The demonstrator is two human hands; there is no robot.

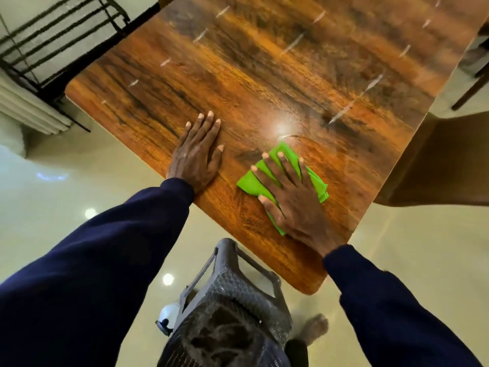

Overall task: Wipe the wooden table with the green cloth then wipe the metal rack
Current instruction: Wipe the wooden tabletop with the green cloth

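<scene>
The right hand [291, 192] lies flat with fingers spread on the green cloth [284, 152], pressing it onto the wooden table [291, 62] close to the near edge. The left hand [197, 152] rests open and flat on the bare wood just to the left, holding nothing. Most of the tabletop stretches away far and right of the cloth, so the stroke likely goes that way. The metal rack [57, 30] stands off the far left corner, nearer the left hand.

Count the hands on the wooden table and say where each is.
2. The left hand lies flat on the bare wooden table near its edge; the right hand presses the green cloth beside it. None hidden.
</scene>
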